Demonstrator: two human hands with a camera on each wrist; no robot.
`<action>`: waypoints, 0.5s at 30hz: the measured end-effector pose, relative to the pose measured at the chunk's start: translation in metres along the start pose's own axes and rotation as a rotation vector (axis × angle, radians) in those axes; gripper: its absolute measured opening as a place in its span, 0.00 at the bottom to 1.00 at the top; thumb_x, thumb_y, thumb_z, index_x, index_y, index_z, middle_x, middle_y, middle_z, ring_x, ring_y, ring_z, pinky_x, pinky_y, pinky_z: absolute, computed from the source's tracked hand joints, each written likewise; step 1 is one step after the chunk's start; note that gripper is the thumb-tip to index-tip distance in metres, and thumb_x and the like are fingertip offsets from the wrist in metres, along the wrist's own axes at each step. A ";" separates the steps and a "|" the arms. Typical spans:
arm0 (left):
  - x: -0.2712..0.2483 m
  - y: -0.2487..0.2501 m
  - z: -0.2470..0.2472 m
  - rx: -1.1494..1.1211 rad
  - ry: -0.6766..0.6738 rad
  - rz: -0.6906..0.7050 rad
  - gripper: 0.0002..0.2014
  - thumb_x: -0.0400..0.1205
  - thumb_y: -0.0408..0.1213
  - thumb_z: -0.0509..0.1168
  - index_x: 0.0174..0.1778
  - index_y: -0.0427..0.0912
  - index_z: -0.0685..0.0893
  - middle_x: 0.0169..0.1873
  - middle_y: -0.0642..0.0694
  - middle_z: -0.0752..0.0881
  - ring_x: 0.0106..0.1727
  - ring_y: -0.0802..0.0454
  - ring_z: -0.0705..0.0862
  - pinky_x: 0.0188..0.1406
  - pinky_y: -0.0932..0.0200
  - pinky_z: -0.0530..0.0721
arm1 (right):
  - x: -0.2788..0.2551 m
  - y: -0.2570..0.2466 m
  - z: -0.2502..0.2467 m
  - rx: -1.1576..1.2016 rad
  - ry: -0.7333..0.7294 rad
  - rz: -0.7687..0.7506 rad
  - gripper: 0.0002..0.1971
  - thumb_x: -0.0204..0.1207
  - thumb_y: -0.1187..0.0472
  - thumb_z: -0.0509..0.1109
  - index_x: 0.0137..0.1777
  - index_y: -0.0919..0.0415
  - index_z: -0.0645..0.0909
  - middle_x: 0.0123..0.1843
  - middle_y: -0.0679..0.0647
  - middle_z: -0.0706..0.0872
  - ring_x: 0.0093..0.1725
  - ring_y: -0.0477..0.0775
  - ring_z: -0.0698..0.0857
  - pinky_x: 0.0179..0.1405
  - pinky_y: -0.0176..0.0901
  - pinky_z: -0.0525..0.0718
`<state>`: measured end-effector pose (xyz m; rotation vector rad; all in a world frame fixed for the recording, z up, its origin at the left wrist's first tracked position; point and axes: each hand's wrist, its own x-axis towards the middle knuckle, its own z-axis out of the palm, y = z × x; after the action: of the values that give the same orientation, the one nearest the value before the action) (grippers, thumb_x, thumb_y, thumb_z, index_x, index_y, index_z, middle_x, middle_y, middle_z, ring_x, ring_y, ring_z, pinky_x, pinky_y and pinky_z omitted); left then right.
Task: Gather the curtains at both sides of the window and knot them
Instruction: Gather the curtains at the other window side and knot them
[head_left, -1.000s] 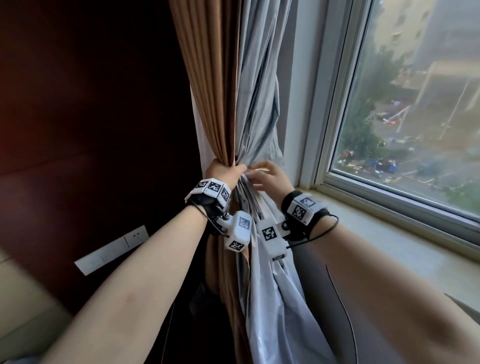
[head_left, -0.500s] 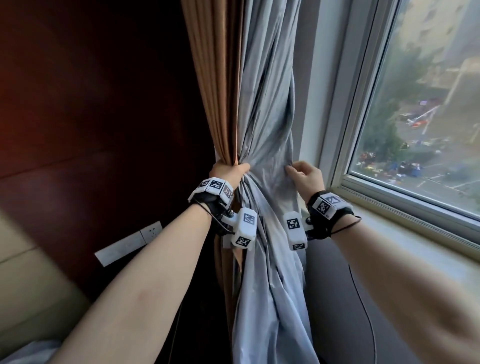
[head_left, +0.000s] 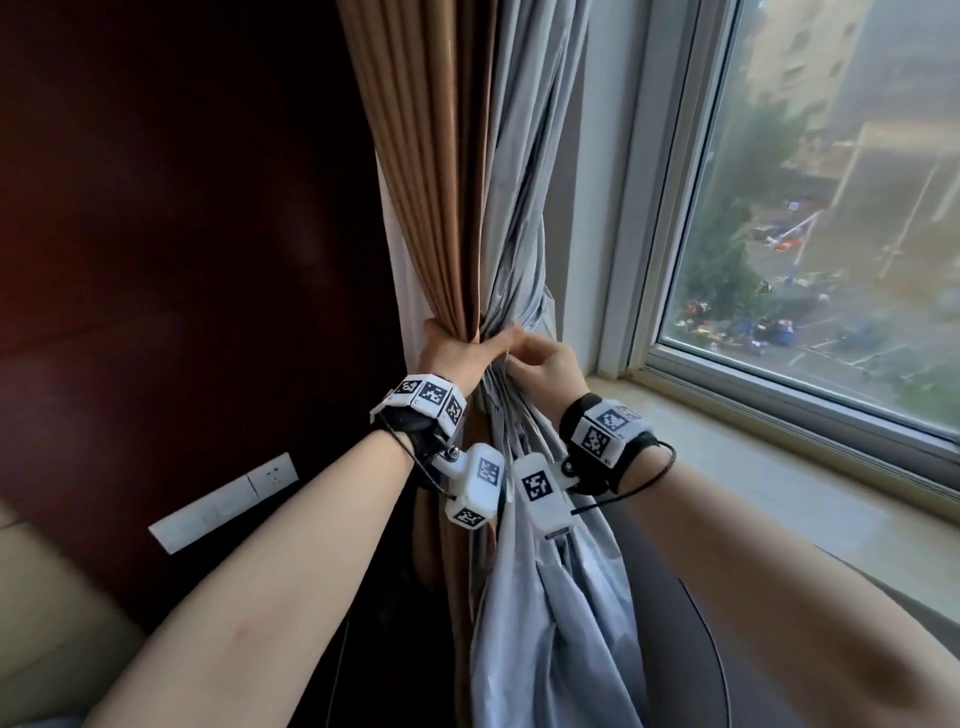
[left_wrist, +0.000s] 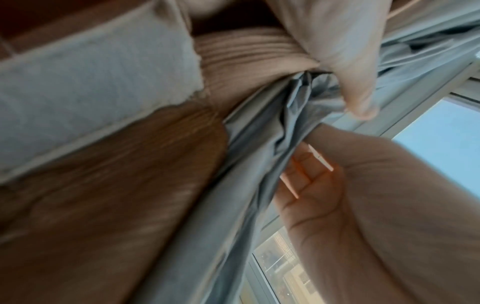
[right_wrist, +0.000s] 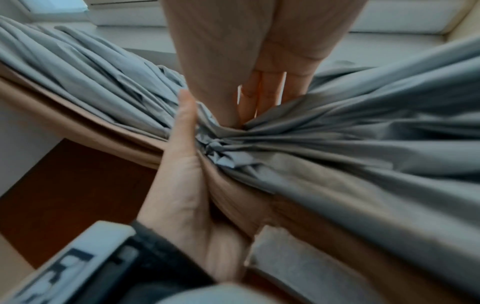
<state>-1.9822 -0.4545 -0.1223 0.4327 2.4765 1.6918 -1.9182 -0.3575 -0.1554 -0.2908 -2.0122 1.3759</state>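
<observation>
Left hand (head_left: 457, 353) is wrapped round the gathered curtains at about wrist height, fingers curled behind the bundle and thumb across the front, squeezing the tan curtain (head_left: 431, 171) and the grey curtain (head_left: 524, 171) into 1 tight waist. Tan layer sits on the left, nearer the dark wood wall panel (head_left: 182, 234); grey layer hangs on the right, next to the white window frame (head_left: 639, 218). Right hand (head_left: 545, 364) is just beside the left, touching it at the pinch pt, w/ fingers bent and tips pushing into the grey folds; in the right wrist view the fingers (right_wrist: 262, 92) go into the crumpled grey cloth at the waist, and the left thumb (right_wrist: 182, 123) lies flat along the bunch. Left wrist view shows the right palm (left_wrist: 324, 195) partly cupped beside the grey fabric, fingers curved against it; whether they actually close on a fold I can't tell, view is blurred. Below the grip the grey cloth falls loose and wide, tan layer mostly hidden behind the arms. Both wrists carry black straps w/ white marker cubes (head_left: 480, 483). A white socket plate (head_left: 223, 501) sits on the wall panel, lower left. Window sill (head_left: 779, 467) runs along the right, under the glass, street and trees outside.
</observation>
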 end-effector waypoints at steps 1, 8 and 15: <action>0.000 -0.001 -0.001 0.020 0.000 0.000 0.46 0.64 0.57 0.77 0.70 0.37 0.64 0.62 0.40 0.82 0.63 0.42 0.81 0.53 0.62 0.74 | -0.001 -0.002 0.000 0.005 -0.013 0.010 0.07 0.74 0.71 0.68 0.42 0.61 0.85 0.35 0.48 0.86 0.35 0.37 0.81 0.45 0.41 0.80; 0.015 -0.002 -0.004 0.056 0.036 -0.040 0.31 0.61 0.51 0.74 0.58 0.41 0.81 0.51 0.43 0.88 0.55 0.42 0.86 0.46 0.63 0.77 | 0.014 -0.005 -0.004 0.288 -0.078 0.294 0.04 0.79 0.70 0.66 0.48 0.62 0.75 0.41 0.58 0.86 0.35 0.51 0.84 0.37 0.46 0.83; 0.021 -0.006 -0.015 -0.009 -0.025 -0.108 0.13 0.69 0.44 0.73 0.41 0.41 0.81 0.40 0.45 0.85 0.45 0.43 0.84 0.44 0.60 0.77 | 0.041 0.021 -0.023 0.072 0.020 0.361 0.29 0.76 0.56 0.73 0.73 0.69 0.69 0.64 0.53 0.78 0.60 0.50 0.79 0.62 0.42 0.78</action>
<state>-2.0071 -0.4641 -0.1204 0.3111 2.4270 1.6448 -1.9384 -0.3105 -0.1523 -0.6574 -1.9523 1.6512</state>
